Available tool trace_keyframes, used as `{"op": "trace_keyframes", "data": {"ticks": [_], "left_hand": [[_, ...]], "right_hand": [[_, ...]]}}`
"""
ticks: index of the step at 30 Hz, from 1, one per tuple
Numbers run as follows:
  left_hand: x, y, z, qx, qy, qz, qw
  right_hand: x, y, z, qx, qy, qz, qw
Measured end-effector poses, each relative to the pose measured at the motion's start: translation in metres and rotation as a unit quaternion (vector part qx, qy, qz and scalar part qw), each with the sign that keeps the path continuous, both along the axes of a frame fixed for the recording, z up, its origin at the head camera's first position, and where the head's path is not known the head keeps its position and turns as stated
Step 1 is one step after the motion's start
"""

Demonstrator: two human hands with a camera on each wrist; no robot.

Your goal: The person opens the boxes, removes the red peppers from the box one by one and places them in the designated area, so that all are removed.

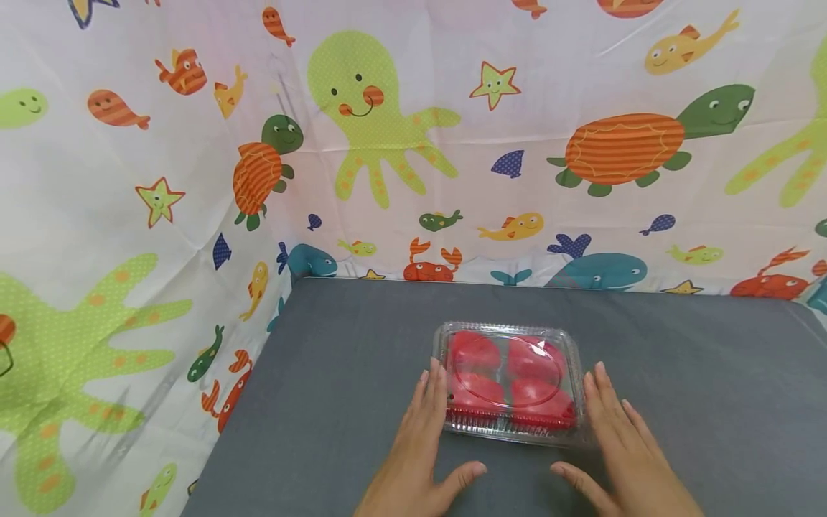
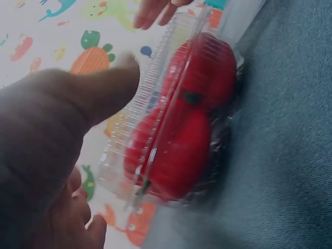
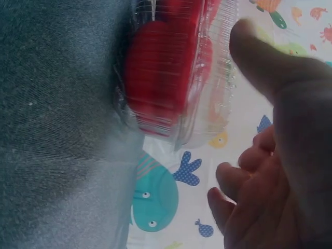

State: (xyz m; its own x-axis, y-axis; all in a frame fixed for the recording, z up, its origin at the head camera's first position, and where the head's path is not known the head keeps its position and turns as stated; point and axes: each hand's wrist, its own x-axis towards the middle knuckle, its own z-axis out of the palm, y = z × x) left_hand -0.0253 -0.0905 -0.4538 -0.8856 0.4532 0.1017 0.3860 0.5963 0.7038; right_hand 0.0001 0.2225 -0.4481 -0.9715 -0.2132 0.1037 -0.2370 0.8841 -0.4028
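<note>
Table [image 1: 323, 402]: dark grey, extending outward past both hands' fingers. Printed cloth [image 1: 446, 165]: white, sea creatures; upright beyond the fingertips, also off the left fingers' outer side. Clear container [image 1: 510, 429]: one, on the table, between the two hands' fingers. Lid [image 1: 505, 329]: transparent, closed, standing between the fingers and four red round items [image 1: 474, 352]. Left hand [image 1: 416, 459]: fingers straight, close together, thumb spread. Right hand [image 1: 623, 449]: fingers extended, slightly spread, thumb apart. Contact with the container: cannot tell. Head view only: all four items. Left wrist view: green stem [image 2: 192, 97], clearer than elsewhere.
</note>
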Motion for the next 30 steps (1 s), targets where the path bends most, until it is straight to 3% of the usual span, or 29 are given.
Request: {"op": "trace_keyframes", "data": {"ticks": [4,8,19,30], "left_hand": [[-0.009,-0.002,-0.006,0.061,-0.039,0.017,0.9972],[-0.021,-0.004,-0.011,0.109,-0.079,0.031,0.9904],[-0.04,-0.009,-0.022,0.146,-0.11,0.038,0.9825],[-0.048,-0.01,-0.028,0.154,-0.139,0.025,0.978]], "right_hand": [[-0.004,0.004,-0.001,-0.023,-0.096,-0.039,0.9943],[-0.008,0.007,-0.002,-0.006,-0.14,-0.063,0.9881],[-0.012,0.007,-0.005,0.006,-0.187,-0.081,0.979],[-0.017,0.004,-0.009,-0.011,-0.199,-0.088,0.976]]}}
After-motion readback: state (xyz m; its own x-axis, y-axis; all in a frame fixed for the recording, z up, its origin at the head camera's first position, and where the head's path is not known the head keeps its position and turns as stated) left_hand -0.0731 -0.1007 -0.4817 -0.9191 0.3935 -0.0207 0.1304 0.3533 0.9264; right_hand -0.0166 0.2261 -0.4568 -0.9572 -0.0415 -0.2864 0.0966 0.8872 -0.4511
